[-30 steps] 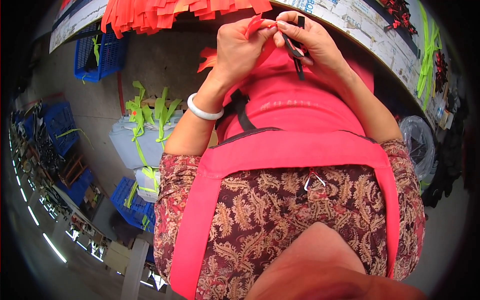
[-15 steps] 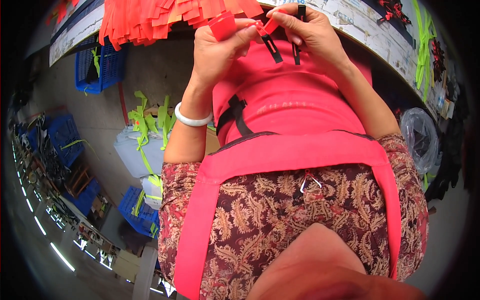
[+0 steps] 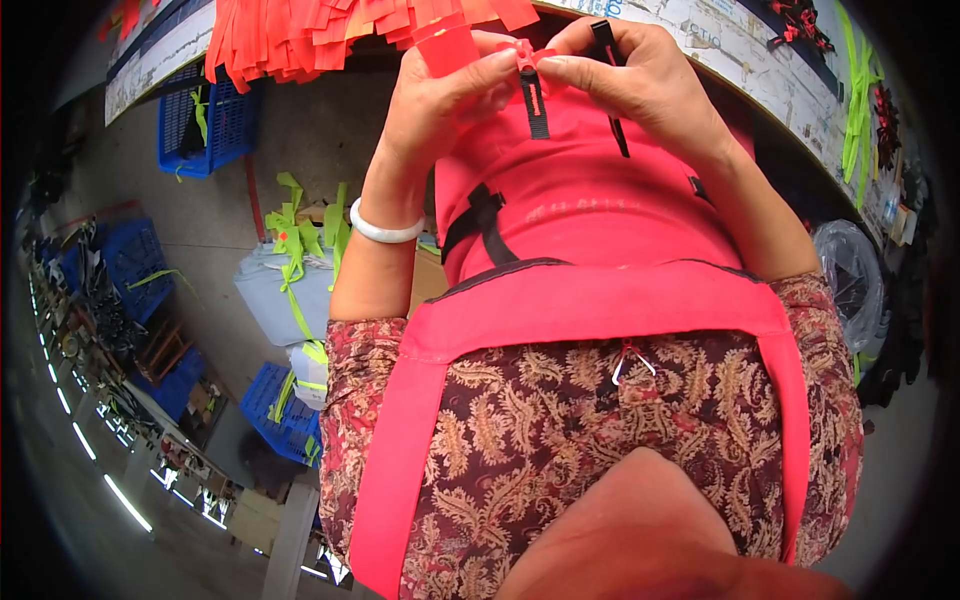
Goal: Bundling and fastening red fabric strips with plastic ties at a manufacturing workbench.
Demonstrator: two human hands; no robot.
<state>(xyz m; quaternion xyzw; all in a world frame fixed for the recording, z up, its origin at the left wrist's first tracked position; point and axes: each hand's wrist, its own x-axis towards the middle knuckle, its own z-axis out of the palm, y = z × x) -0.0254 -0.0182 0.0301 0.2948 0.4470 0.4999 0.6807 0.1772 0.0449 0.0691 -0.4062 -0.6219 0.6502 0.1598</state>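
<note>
My left hand (image 3: 432, 108) is closed on a red-orange webbing strip (image 3: 447, 50), whose flat end stands up above the fingers. At its thumb tip is a small red plastic buckle (image 3: 525, 58), with a short black strap (image 3: 536, 108) hanging from it. The thumb of my right hand (image 3: 665, 100) presses against the buckle's other side, its fingers bent behind. A second black strap (image 3: 618, 135) runs through the right hand's fingers, one end sticking up and the other hanging down. Both hands are above the red apron (image 3: 590, 190), close to the table edge. The fingertips behind the buckle are hidden.
A heap of red-orange strips (image 3: 290, 40) hangs over the table edge at upper left. The table (image 3: 750, 85) curves off to the right, with yellow-green strips (image 3: 852, 110) on it. A blue crate (image 3: 210, 140) and a grey stack (image 3: 280, 300) stand on the left; a clear plastic bag (image 3: 845, 270) is at right.
My right hand has come in closer to the buckle, its thumb now against it. The hanging black strap has swung from slanted to nearly upright.
</note>
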